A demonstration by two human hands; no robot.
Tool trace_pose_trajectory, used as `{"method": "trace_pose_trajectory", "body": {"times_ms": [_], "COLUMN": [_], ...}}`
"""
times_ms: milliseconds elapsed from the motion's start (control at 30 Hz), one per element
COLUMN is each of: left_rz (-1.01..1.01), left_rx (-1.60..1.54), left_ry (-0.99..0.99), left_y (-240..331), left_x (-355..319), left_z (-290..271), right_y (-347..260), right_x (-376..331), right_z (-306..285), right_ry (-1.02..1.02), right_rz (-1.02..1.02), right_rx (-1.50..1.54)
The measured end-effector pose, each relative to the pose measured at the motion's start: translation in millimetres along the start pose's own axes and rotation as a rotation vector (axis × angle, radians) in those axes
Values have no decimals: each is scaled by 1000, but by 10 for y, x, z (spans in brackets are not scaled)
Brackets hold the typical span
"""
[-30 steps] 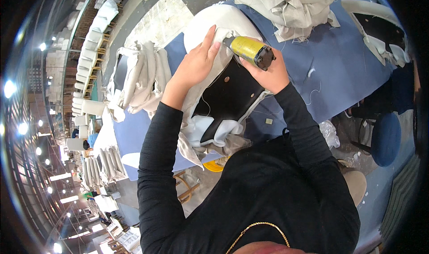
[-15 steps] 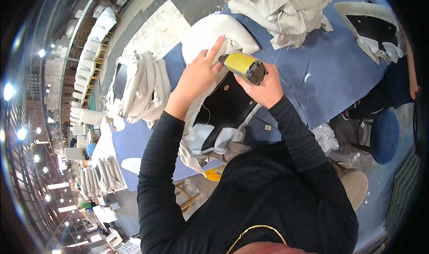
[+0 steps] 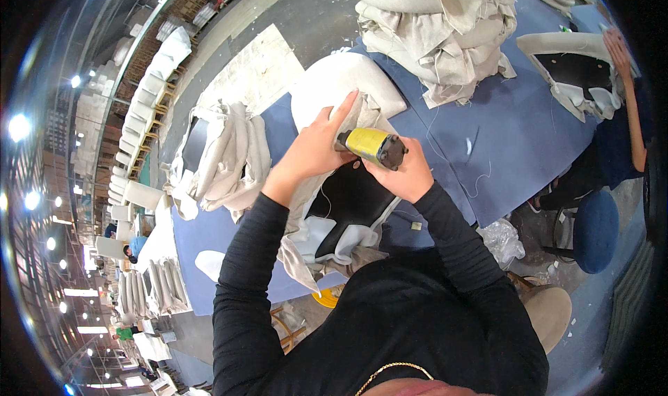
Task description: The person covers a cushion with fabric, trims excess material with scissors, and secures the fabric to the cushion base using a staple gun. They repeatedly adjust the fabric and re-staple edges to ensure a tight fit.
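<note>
A padded chair back (image 3: 346, 83) in beige fabric lies on the blue table, its black underside (image 3: 358, 194) facing up. My left hand (image 3: 314, 145) grips the fabric cover (image 3: 371, 109) along its edge, index finger stretched out and thumb near the tool's nose. In my right hand (image 3: 409, 177) is a yellow and black staple gun (image 3: 369, 144), its nose close to the left thumb over the fabric edge. That contact point is hidden by the hand and tool. White padding flaps (image 3: 341, 236) and loose fabric lie at the near end of the piece.
A tall stack of beige covered pieces (image 3: 438, 41) stands at the back; more lie folded (image 3: 233, 152) at left. On the right, a co-worker's hand (image 3: 618, 51) touches a similar panel (image 3: 577, 72). A blue stool (image 3: 596, 232) and a beige stool (image 3: 546, 316) stand right of me.
The view has shifted, so the scene sits lower. The staple gun has turned to lie more level, close to my left thumb. The co-worker's hand has come onto the panel at right.
</note>
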State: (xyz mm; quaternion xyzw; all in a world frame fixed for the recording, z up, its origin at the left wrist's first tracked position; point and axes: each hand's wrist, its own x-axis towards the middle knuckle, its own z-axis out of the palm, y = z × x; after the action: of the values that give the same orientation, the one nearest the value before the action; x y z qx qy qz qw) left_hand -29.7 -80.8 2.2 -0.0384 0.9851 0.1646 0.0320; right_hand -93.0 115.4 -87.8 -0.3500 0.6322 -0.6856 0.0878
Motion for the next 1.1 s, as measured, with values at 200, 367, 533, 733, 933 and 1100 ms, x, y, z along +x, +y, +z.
{"method": "trace_pose_trajectory", "body": {"times_ms": [200,367,533,733,933,1100], "left_rz": [-476,-227,-139,-140,-178,-310], "left_rx": [-284,-55,98,78,-379,-400], "left_ry": [-128,56,119,110,71,-24], "left_y": [-812,-267,-291,-285,-742,-1017], "left_x": [-45,-316,-411,-447,-329,-74], "left_z": [63,116,168,111,33,294], "right_y": [131,206,142,75,143,257], "right_x": [0,-36,-97,-154,-198,-225], "right_z": [52,173,230,268,220,291], "right_ry": [61,61,-33,-73,-79,-47], "right_rz": [67,189,293,133,245,149], "right_rx": [62,161,143,13,52,53]}}
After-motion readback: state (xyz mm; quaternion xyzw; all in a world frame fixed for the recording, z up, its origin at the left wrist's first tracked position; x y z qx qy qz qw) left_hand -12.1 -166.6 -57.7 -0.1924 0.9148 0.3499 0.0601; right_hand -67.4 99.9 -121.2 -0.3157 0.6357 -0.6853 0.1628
